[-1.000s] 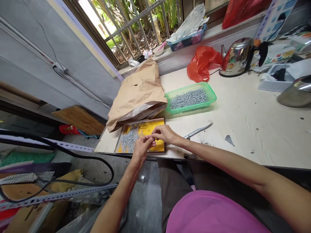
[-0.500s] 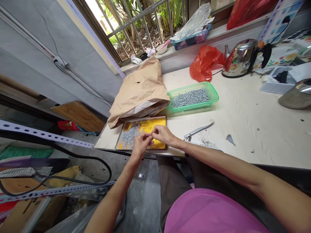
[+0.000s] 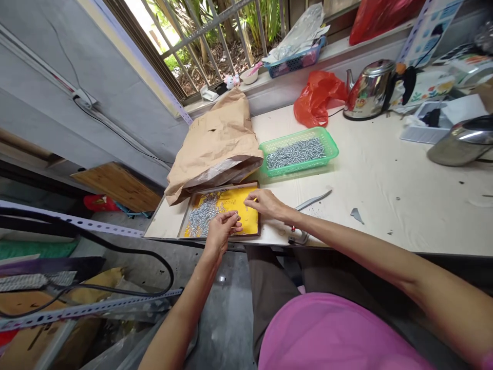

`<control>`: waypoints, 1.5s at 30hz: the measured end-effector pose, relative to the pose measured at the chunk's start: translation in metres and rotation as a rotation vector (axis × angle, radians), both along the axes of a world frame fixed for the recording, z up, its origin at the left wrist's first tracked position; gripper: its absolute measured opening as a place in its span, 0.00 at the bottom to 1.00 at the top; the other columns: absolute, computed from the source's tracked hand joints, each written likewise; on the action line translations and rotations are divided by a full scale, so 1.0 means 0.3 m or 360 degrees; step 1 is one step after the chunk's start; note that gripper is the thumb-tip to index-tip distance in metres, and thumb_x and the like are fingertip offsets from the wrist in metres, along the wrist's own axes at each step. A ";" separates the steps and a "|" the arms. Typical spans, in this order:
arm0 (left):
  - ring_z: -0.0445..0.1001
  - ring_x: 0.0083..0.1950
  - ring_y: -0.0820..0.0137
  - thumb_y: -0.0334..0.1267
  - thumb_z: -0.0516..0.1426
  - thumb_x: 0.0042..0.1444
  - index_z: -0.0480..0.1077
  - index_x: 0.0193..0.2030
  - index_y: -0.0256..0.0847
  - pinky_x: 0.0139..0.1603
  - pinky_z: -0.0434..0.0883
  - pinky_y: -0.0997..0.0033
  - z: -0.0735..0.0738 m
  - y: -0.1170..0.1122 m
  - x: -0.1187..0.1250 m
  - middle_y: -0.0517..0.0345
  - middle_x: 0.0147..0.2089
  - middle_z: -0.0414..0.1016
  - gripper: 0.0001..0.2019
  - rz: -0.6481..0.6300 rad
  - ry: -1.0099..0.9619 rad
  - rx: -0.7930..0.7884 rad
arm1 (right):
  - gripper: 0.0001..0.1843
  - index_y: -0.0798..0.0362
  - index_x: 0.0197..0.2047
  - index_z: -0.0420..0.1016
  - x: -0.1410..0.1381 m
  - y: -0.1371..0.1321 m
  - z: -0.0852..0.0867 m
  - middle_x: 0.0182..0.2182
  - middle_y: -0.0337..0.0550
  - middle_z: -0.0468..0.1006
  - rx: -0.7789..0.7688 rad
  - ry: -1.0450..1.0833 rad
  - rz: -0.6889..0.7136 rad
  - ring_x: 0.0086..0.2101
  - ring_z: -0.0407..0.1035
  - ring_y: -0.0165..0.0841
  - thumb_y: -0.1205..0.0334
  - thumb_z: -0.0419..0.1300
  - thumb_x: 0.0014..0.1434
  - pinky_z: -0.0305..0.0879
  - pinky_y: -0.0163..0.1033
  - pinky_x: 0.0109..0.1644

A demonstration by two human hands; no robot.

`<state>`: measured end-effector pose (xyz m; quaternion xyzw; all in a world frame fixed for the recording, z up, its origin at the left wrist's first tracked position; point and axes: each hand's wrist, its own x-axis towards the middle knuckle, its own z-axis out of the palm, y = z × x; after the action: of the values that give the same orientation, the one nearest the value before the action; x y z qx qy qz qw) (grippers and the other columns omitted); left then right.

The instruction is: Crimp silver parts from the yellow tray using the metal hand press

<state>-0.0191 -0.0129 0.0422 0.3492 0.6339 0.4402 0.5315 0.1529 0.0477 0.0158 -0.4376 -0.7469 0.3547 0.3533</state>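
Observation:
My left hand [image 3: 222,229] is over the front edge of a shallow tray [image 3: 251,224] with a yellow bottom, thumb and fingertips pinched together. Whatever sits in that pinch is too small to name. Above the tray's right side is my right hand [image 3: 266,203], its fingers bent and the tips close together; I cannot make out anything in them. Small shiny metal pieces [image 3: 200,218] lie heaped in the left part of the tray. Just beyond my right wrist, a pliers-like hand tool [image 3: 314,200] rests on the table, partly hidden by my forearm.
Behind the tray slumps a large brown paper bag [image 3: 219,136]. A green basket [image 3: 331,152] holds many similar metal pieces. Farther right are a red plastic bag [image 3: 319,97], a steel kettle [image 3: 367,92] and a white plastic tray [image 3: 418,134]. A grey scrap [image 3: 356,215] lies on the table [image 3: 389,180].
My hands, whose fingertips met over the tray, are now apart, the right one a little up and to the right. The whole view has shifted slightly.

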 end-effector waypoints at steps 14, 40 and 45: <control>0.72 0.21 0.78 0.32 0.68 0.44 0.70 0.35 0.33 0.25 0.73 0.78 -0.099 0.010 0.253 0.60 0.25 0.74 0.13 -0.0347 -0.0065 -0.0265 | 0.09 0.57 0.35 0.80 0.153 0.000 -0.060 0.23 0.39 0.78 -0.0472 0.0212 -0.0185 0.28 0.74 0.29 0.68 0.57 0.57 0.64 0.30 0.33; 0.57 0.14 0.81 0.43 0.68 0.42 0.76 0.27 0.33 0.13 0.52 0.81 -0.159 0.006 0.329 0.64 0.13 0.64 0.13 -0.0975 0.0403 -0.0561 | 0.14 0.52 0.51 0.74 0.610 -0.458 -0.143 0.41 0.50 0.74 0.0224 -0.0636 -0.0348 0.42 0.69 0.39 0.62 0.53 0.65 0.70 0.46 0.47; 0.55 0.13 0.82 0.43 0.67 0.41 0.75 0.23 0.34 0.13 0.51 0.82 -0.139 0.039 0.332 0.64 0.13 0.64 0.12 -0.1181 0.0507 -0.0642 | 0.14 0.51 0.51 0.73 0.608 -0.477 -0.166 0.42 0.49 0.72 0.0197 -0.0615 -0.0327 0.42 0.69 0.38 0.65 0.52 0.66 0.70 0.45 0.47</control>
<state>0.0805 -0.0012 0.0005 0.5055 0.6129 0.0282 0.6066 0.3354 -0.0955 -0.0341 -0.5486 -0.7726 0.1798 0.2641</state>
